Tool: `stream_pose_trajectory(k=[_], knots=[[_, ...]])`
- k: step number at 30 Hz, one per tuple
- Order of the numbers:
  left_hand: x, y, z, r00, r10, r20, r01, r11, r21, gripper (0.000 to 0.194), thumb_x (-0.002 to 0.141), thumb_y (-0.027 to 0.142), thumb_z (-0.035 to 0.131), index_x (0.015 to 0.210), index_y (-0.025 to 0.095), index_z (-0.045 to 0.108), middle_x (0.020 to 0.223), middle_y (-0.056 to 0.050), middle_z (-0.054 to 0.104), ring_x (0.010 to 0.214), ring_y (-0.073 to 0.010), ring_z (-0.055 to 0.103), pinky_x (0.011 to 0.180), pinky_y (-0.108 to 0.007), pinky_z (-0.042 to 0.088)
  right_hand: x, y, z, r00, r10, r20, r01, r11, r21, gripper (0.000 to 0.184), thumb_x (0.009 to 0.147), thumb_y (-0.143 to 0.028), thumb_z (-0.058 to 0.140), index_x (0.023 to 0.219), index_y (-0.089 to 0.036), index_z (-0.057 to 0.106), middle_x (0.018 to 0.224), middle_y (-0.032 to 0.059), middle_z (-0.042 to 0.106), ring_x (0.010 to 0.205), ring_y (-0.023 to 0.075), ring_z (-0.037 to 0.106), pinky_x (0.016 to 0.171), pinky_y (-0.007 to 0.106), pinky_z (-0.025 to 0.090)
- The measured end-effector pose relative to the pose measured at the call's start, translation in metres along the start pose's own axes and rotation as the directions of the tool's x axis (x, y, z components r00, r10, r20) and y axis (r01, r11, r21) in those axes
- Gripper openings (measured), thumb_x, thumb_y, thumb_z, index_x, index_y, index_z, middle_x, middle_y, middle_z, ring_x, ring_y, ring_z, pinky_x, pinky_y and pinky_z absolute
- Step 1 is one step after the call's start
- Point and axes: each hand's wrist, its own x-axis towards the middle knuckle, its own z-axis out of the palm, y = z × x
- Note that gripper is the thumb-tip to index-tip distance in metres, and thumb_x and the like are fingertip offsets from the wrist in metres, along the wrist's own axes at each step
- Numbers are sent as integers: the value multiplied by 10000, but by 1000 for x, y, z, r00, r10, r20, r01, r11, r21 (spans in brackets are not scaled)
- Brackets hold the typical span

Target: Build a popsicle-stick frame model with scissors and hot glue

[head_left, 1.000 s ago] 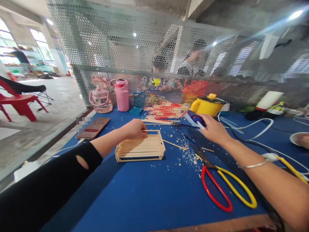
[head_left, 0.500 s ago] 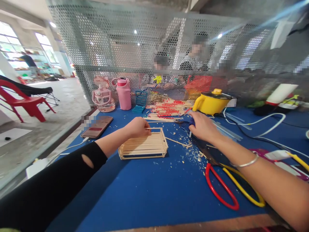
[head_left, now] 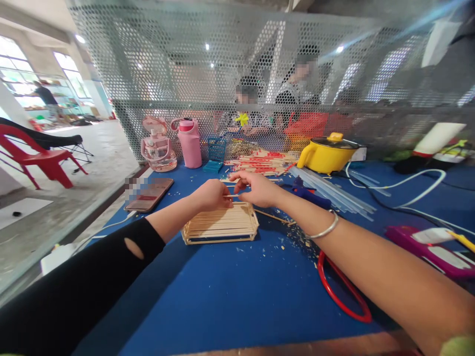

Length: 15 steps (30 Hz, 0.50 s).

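Observation:
My left hand (head_left: 214,195) is closed in a pinch on a thin wooden stick (head_left: 231,196), just above the back edge of a small tray (head_left: 218,225) built of such sticks. Facing it from the right is my right hand (head_left: 257,189), its thumb and fingers curved and apart around the stick's free end. Whether they touch the stick is hard to make out. A dark blue glue gun (head_left: 309,194) lies on the table beyond my right wrist. Large scissors with a red handle loop (head_left: 343,291) are partly covered by my right forearm.
Red-tipped sticks (head_left: 263,162) are heaped at the back, near a yellow pot (head_left: 328,155) and clear glue sticks (head_left: 334,190). A phone (head_left: 150,194), pink bottle (head_left: 189,143) and clear jug (head_left: 159,148) stand left. Wood crumbs litter the blue table (head_left: 208,291). People sit behind the mesh screen (head_left: 178,74).
My right hand has let go of the glue gun, now lying on the table, and moved left to the stick. My left hand and the tray have hardly moved.

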Motion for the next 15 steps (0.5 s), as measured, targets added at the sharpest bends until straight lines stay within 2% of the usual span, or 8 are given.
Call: stream_pose_trajectory(k=[6, 15], knots=[[1, -4, 1, 1000, 19, -13, -19, 999, 33, 290, 696, 445, 592, 686, 179, 708, 538, -20, 585, 564, -151, 474, 508, -261, 234, 10, 3, 12, 996, 81, 48, -82, 996, 29, 535, 608, -160, 680, 1109, -164, 493, 689, -44, 575, 630, 110, 540, 558, 208, 390], [1, -5, 4, 1000, 12, -28, -10, 998, 63, 360, 688, 490, 579, 733, 168, 733, 593, -65, 633, 592, -181, 510, 513, -277, 238, 14, -5, 17, 994, 107, 18, -106, 994, -32, 487, 611, -115, 644, 1084, -180, 546, 613, -55, 583, 570, 109, 524, 536, 217, 350]])
